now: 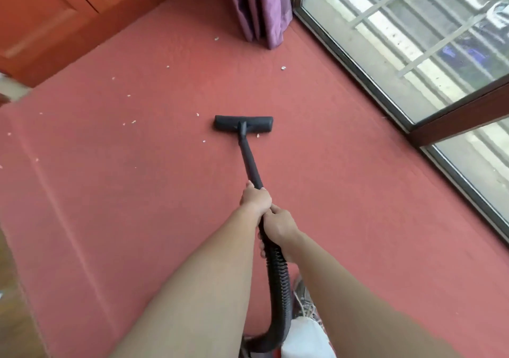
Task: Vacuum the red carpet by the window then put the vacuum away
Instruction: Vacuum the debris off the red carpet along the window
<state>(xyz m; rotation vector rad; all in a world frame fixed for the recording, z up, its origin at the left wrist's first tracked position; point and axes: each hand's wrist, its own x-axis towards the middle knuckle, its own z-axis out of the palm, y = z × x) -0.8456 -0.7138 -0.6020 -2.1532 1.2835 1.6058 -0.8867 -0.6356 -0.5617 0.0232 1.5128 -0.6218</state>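
The red carpet (344, 192) carries pale crumbs (133, 121) scattered mostly left of the vacuum head (243, 123), which lies flat mid-carpet, near the window (413, 54) and short of the purple curtain (261, 7). Its wand (249, 162) slopes back to the person, so the head can be pushed out ahead. The left hand (255, 199) is closed as the forward grip on the wand; the right hand (279, 226) clasps just behind, where the ribbed hose (279, 275) begins, probably steering.
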